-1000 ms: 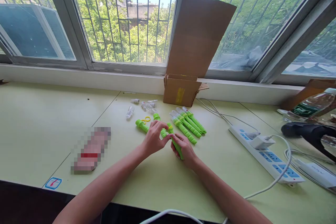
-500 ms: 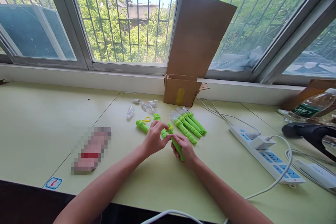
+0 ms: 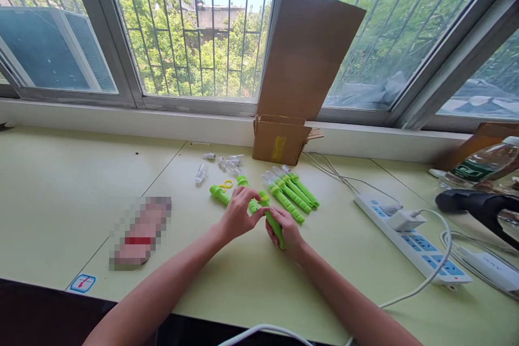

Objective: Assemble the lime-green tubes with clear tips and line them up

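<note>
My right hand (image 3: 288, 230) is wrapped round a green ribbed plastic handle (image 3: 274, 227) held just above the table. My left hand (image 3: 237, 215) pinches at the top end of that same handle, fingers pressed together. Beside my left hand lie two more green handles (image 3: 219, 193), and one (image 3: 242, 180) behind it. A row of three green handles with clear caps (image 3: 290, 190) lies just beyond my right hand. Small clear caps (image 3: 201, 172) and a yellow ring (image 3: 227, 184) are scattered further back.
A small open cardboard box (image 3: 279, 140) stands by the window sill with a tall cardboard sheet (image 3: 310, 48) behind it. A white power strip (image 3: 409, 238) with cables lies at the right, a water bottle (image 3: 480, 165) and a dark device (image 3: 478, 208) beyond. A blurred object (image 3: 140, 232) lies left.
Almost nothing differs; both hands stay on the green handle, with only a slight shift of the fingers and handle toward me.
</note>
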Action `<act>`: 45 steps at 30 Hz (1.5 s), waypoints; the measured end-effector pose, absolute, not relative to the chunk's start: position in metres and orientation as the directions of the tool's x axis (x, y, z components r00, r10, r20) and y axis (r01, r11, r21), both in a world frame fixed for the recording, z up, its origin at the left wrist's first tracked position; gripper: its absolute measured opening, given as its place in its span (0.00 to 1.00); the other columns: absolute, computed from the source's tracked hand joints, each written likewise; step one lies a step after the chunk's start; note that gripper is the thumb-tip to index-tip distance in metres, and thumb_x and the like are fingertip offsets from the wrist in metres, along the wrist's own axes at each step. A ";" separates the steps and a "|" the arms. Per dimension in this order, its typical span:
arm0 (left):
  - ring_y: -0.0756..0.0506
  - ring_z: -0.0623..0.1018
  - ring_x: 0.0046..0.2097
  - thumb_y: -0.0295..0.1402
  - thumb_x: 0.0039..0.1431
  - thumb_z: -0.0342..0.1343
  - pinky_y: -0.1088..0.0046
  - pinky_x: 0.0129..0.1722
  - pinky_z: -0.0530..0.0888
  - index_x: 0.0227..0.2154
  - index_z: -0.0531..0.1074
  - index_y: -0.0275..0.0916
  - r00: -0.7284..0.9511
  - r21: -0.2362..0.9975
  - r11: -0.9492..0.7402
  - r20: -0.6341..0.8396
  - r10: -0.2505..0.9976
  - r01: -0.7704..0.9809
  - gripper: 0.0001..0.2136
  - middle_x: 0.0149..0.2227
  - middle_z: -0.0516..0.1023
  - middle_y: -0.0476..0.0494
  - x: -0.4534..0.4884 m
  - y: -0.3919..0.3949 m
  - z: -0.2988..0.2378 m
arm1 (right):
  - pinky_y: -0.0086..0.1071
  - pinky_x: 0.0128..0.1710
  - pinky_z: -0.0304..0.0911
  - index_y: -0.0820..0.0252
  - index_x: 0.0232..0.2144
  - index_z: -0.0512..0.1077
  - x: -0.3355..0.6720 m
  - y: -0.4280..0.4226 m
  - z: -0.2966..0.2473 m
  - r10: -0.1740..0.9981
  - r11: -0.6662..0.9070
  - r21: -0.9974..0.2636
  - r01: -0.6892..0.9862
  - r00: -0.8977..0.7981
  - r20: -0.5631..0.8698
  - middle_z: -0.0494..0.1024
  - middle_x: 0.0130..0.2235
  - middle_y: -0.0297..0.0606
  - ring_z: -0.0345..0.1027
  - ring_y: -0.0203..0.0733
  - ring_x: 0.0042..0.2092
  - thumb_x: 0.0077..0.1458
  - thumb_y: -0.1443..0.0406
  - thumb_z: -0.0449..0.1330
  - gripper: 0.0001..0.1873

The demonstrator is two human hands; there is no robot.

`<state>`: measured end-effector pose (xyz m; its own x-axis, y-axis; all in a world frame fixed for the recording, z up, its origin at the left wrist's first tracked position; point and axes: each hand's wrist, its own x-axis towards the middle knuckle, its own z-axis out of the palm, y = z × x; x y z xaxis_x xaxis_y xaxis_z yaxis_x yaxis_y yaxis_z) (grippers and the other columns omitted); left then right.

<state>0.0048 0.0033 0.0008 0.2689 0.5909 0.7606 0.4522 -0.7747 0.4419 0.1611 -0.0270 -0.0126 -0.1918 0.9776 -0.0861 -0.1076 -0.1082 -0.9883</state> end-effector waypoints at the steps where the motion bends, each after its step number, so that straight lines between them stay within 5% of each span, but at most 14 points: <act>1: 0.44 0.71 0.39 0.36 0.54 0.57 0.64 0.41 0.69 0.34 0.64 0.41 0.267 0.443 -0.775 0.762 0.591 0.450 0.08 0.34 0.73 0.45 0.005 0.003 0.001 | 0.23 0.09 0.41 0.59 0.27 0.63 0.161 -0.027 -0.012 0.976 -0.104 -0.988 -0.112 -0.202 -0.080 0.63 0.15 0.26 0.47 0.27 0.11 0.53 0.49 0.54 0.18; 12: 0.44 0.70 0.39 0.35 0.53 0.57 0.63 0.41 0.69 0.34 0.64 0.40 0.254 0.453 -0.771 0.762 0.596 0.448 0.09 0.34 0.72 0.44 0.004 0.004 0.000 | 0.21 0.09 0.43 0.58 0.36 0.61 0.161 -0.026 -0.014 0.980 -0.092 -0.990 -0.106 -0.185 -0.071 0.67 0.17 0.25 0.49 0.27 0.12 0.48 0.50 0.60 0.21; 21: 0.44 0.70 0.39 0.36 0.53 0.57 0.63 0.41 0.68 0.33 0.64 0.41 0.262 0.437 -0.765 0.760 0.595 0.473 0.08 0.33 0.72 0.45 0.001 0.005 0.002 | 0.28 0.20 0.60 0.59 0.29 0.66 0.158 -0.025 -0.008 0.968 -0.009 -0.997 -0.076 -0.249 0.010 0.69 0.28 0.33 0.62 0.32 0.22 0.51 0.48 0.57 0.20; 37: 0.43 0.70 0.40 0.37 0.54 0.56 0.63 0.42 0.69 0.34 0.64 0.41 0.293 0.432 -0.764 0.742 0.603 0.479 0.09 0.34 0.72 0.44 0.003 0.005 0.000 | 0.25 0.13 0.49 0.60 0.24 0.64 0.160 -0.024 -0.011 0.983 -0.080 -0.988 -0.133 -0.176 -0.055 0.67 0.23 0.31 0.55 0.29 0.17 0.51 0.50 0.56 0.19; 45: 0.44 0.70 0.40 0.36 0.54 0.57 0.63 0.42 0.69 0.34 0.64 0.40 0.280 0.437 -0.759 0.745 0.606 0.482 0.08 0.34 0.73 0.44 0.002 0.005 0.001 | 0.22 0.11 0.46 0.57 0.36 0.63 0.159 -0.024 -0.013 0.989 -0.082 -0.992 -0.098 -0.132 -0.068 0.62 0.16 0.21 0.49 0.27 0.14 0.42 0.53 0.65 0.22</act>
<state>0.0019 0.0048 0.0010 0.2795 0.6060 0.7447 0.4817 -0.7595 0.4372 0.1588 -0.0245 -0.0130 -0.1324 0.9888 -0.0683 -0.0985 -0.0817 -0.9918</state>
